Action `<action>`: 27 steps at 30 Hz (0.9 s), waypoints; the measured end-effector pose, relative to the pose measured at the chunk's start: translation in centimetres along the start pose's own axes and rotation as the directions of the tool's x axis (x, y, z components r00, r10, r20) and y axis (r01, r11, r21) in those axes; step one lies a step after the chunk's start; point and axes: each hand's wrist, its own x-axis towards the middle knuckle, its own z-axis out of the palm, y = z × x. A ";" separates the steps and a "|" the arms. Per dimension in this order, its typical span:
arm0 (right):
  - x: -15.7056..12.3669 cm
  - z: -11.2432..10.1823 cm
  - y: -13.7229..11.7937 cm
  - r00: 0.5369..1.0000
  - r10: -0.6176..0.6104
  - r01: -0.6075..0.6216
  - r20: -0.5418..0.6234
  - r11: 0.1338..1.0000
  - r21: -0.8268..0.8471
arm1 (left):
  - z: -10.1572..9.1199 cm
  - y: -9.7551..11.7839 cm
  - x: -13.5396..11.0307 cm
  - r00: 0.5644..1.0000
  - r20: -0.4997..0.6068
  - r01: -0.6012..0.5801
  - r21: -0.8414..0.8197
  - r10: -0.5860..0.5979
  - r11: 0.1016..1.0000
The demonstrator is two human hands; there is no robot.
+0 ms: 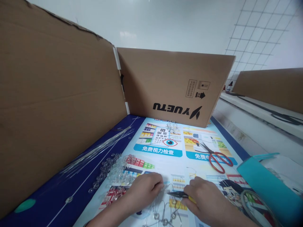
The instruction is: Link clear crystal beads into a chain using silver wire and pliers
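Note:
My right hand is closed around a pair of pliers with dark pointed jaws and yellow on the handle. The jaws point left, toward my left hand. That hand is closed in a pinch at the wire of a beaded wire piece; the fingertips are partly hidden. Thin bent wires and clear round beads make up this piece, which spreads below and between both hands. Left of my left hand lies a loose pile of clear beads on the printed sheet.
Straight thin wires lie along the left. Red-handled scissors rest at the right, beyond my right hand. A wire-and-bead cluster sits at the back. Cardboard panels wall the left and back. A teal container stands at right.

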 end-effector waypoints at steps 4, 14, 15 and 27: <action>0.0 0.0 -0.2 1.000 -0.006 0.006 -0.004 1.000 0.011 | 0.0 0.1 0.0 1.000 0.016 0.022 -0.015 -0.022 1.000; 0.2 0.2 -0.5 1.000 -0.028 0.028 0.005 1.000 -0.001 | 0.0 0.2 0.1 0.999 0.014 0.044 -0.048 -0.043 0.998; 0.2 0.2 -0.5 1.000 -0.030 0.030 0.008 1.000 -0.001 | -0.1 0.3 0.1 0.999 0.019 0.046 -0.047 -0.045 0.998; 0.2 0.0 -0.6 0.999 -0.029 0.029 0.029 1.000 0.005 | -0.2 0.4 0.1 1.000 0.007 0.022 -0.074 -0.022 0.997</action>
